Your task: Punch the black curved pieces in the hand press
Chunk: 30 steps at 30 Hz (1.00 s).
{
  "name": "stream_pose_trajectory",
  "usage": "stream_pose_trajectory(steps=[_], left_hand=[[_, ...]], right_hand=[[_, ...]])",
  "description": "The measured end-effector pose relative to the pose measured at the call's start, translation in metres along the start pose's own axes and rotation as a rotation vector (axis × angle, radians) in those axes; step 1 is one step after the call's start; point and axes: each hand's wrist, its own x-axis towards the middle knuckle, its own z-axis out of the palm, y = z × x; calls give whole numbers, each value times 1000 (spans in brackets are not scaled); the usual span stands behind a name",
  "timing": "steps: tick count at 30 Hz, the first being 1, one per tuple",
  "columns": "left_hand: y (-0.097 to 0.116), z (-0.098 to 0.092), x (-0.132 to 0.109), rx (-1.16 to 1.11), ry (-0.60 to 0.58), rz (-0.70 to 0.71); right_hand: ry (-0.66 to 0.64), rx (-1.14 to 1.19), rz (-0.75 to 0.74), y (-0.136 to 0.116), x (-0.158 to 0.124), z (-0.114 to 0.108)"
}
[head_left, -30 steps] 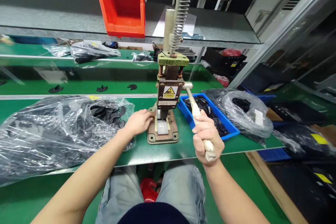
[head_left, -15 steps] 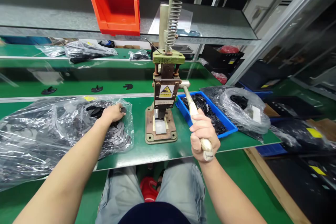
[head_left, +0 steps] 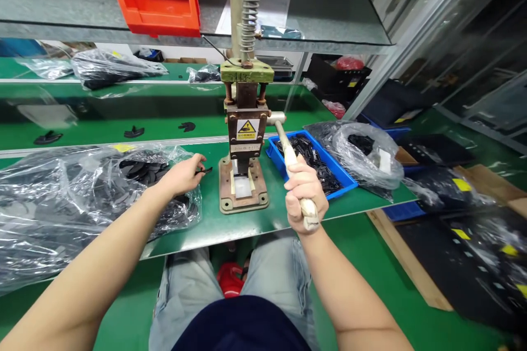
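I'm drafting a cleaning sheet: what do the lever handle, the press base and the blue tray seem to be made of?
Lever handle: apparently whitish tape or cloth wrapping, given its creased, uneven surface; the core is hidden. Press base: likely metal, given its worn, patchy brown finish and holes at the front corners. Blue tray: probably plastic, smooth and evenly coloured.

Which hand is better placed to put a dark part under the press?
The left hand, most likely: it holds a dark part just left of the press. The right hand is wrapped around the lever, so it would have to let go first.
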Motion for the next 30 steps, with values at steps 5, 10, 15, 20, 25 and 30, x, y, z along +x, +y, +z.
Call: stream_pose_trajectory(steps=[5,10,15,20,25,30], left_hand=[[21,14,-8,-89,-59,2],[29,43,-10,-368,25,-186],[30,41,-9,-601,18,-278],[57,30,-7,-610,-62,-256],[76,35,1,-790,-248,-196],[73,38,10,-1011,-222,-188]], right_hand=[[-3,-30,13,-1,-1,0],[-12,50,27,-5,2,0],[-12,62,4,-3,3,0],[21,94,-69,2,3,3],[11,88,-72,2,3,3],[10,84,-69,1,3,2]])
